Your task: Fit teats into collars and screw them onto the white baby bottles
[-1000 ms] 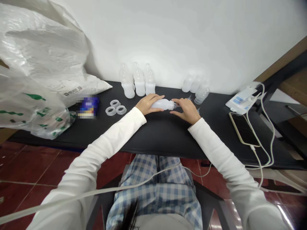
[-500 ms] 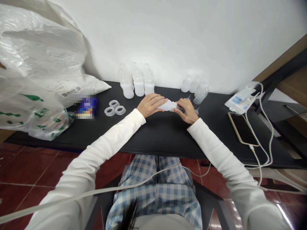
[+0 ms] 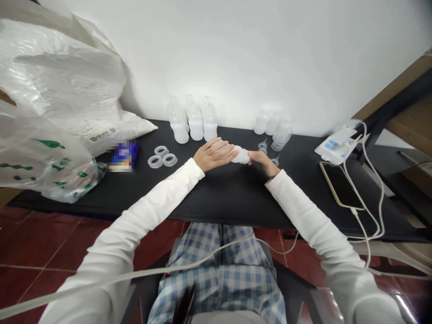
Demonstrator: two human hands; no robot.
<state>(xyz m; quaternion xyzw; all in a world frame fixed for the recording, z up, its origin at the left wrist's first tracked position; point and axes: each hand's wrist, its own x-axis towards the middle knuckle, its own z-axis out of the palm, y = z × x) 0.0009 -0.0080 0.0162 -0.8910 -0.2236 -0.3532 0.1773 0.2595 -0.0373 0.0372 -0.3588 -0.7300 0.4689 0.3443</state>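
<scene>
My left hand [image 3: 216, 154] is wrapped round the body of a white baby bottle [image 3: 240, 155], which lies on its side above the black table. At the bottle's neck end, my right hand [image 3: 263, 160] closes its thumb and fingers on the tip; what exactly sits between them is partly hidden. Just past the right hand lie clear teats, one at the back [image 3: 263, 145] and another teat [image 3: 276, 160] nearer its wrist. Several capped baby bottles [image 3: 195, 128] stand upright behind my left hand. Three translucent collar rings [image 3: 161, 157] lie on the left.
Several translucent bottle covers [image 3: 281, 136] stand near the wall, back right. A phone [image 3: 341, 185] on a white cable and a power strip [image 3: 337, 143] occupy the right side. Plastic bags [image 3: 64, 90] and a blurred blue packet [image 3: 124, 156] are at left. A cable [image 3: 135, 271] crosses my lap.
My right hand has turned at the bottle's neck, its fingers now curled lower and behind the tip. The teats show more fully. The whole view has shifted slightly.
</scene>
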